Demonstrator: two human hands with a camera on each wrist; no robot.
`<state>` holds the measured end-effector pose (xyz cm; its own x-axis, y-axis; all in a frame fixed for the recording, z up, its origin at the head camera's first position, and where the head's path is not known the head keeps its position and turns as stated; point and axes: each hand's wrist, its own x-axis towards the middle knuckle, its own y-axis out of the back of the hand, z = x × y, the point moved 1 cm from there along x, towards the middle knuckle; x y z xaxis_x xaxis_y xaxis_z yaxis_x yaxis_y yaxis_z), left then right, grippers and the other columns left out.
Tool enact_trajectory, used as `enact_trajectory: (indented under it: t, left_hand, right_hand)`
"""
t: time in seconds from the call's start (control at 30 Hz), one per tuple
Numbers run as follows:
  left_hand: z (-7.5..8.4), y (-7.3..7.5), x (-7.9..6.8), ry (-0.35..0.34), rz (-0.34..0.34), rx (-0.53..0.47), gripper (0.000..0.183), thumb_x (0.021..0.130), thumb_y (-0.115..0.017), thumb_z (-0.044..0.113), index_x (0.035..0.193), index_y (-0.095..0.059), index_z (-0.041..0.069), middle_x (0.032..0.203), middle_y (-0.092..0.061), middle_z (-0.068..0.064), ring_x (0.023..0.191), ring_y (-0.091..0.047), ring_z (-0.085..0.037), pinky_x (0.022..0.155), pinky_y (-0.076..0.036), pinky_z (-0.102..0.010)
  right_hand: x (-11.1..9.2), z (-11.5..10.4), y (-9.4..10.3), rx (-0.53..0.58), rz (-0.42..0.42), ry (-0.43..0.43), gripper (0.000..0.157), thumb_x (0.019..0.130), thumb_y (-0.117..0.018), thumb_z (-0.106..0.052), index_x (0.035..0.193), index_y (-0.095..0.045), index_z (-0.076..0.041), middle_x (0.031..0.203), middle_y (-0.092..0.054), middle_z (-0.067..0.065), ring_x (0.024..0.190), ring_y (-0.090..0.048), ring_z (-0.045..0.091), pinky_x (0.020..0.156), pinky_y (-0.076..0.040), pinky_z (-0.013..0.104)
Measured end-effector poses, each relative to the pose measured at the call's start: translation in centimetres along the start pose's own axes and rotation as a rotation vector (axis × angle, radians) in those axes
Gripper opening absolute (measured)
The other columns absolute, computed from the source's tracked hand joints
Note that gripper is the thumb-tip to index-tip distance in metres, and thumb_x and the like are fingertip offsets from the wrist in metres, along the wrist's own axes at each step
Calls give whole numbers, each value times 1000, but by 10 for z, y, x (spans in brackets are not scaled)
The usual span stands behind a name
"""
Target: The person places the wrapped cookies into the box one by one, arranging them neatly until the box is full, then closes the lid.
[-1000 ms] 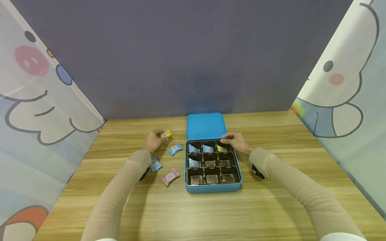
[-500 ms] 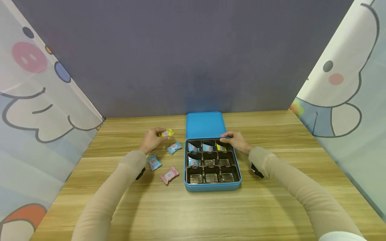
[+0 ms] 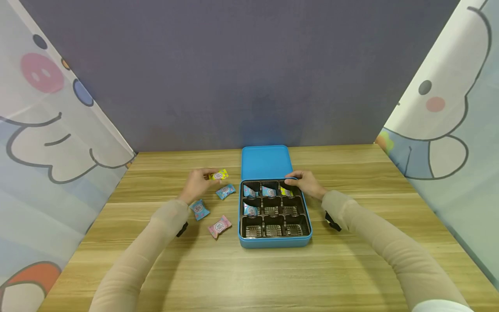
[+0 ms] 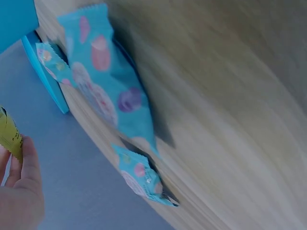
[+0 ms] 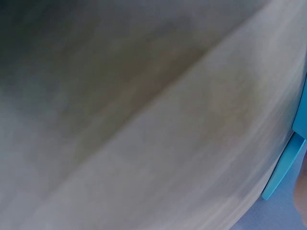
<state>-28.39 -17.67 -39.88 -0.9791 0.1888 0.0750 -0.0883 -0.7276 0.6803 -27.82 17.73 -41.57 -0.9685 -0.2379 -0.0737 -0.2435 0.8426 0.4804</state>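
Observation:
In the head view my left hand (image 3: 196, 185) pinches a yellow wrapped candy (image 3: 219, 175) by one end between thumb and fingers. The left wrist view has the same yellow candy (image 4: 10, 136) at its left edge. Just right of that hand lies a blue candy (image 3: 225, 191); another blue candy (image 3: 200, 210) and a pink candy (image 3: 219, 226) lie nearer me. My right hand (image 3: 308, 184) grips the back right corner of a blue tin (image 3: 274, 243), thumb inside the rim. Three blue candies and one yellow candy (image 3: 286, 191) sit in its black divided tray.
The tin's lid (image 3: 266, 162) lies open behind it. A further blue candy (image 4: 141, 175) on the wooden table (image 3: 249, 281) shows in the left wrist view, hidden in the head view. A grey wall (image 3: 249, 78) stands at the back, printed curtains (image 3: 436, 112) at both sides.
My left hand has moved a little to the right with the yellow candy, uncovering more of the blue candy beside its wrist. The right hand stays at the tin's corner.

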Motion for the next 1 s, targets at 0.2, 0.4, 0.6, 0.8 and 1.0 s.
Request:
enact_trajectory:
  t: [0.2, 0.4, 0.6, 0.8, 1.0]
  left_hand:
    - [10, -4, -6, -23, 16, -48, 42, 79, -73, 23, 116, -63, 6, 126, -56, -15, 112, -54, -32, 93, -49, -39]
    - [23, -12, -11, -71, 12, -50, 41, 78, -74, 21, 114, -65, 6, 123, -58, -16, 108, -59, -32, 89, -51, -34]
    - [30, -18, -12, -121, -10, -42, 38, 78, -74, 20, 113, -65, 5, 122, -59, -14, 108, -59, -31, 91, -50, -35]
    - [35, -21, -14, -120, -28, -61, 39, 78, -74, 23, 113, -66, 8, 122, -59, -13, 106, -60, -33, 89, -51, -37]
    - [39, -25, -17, -112, -36, -68, 36, 77, -75, 23, 110, -68, 12, 120, -61, -10, 105, -61, -32, 88, -52, -39]
  right_hand:
    - [10, 14, -2, -18, 13, 11, 36, 87, -64, -27, 114, -63, -4, 124, -55, 17, 118, -47, 34, 99, -42, 42]
    - [10, 14, -3, -2, 2, 3, 37, 87, -64, -27, 115, -62, -4, 124, -54, 17, 119, -47, 33, 100, -41, 43]
    - [9, 15, -2, 5, 6, 5, 37, 87, -64, -27, 115, -62, -4, 123, -55, 16, 118, -47, 33, 99, -41, 43]
    - [10, 16, -2, 13, 12, 2, 35, 87, -64, -26, 114, -63, -4, 121, -56, 16, 116, -49, 32, 99, -42, 42]
    - [10, 17, -2, 6, 20, 7, 34, 87, -64, -26, 113, -63, -4, 120, -57, 16, 115, -50, 32, 98, -43, 42]
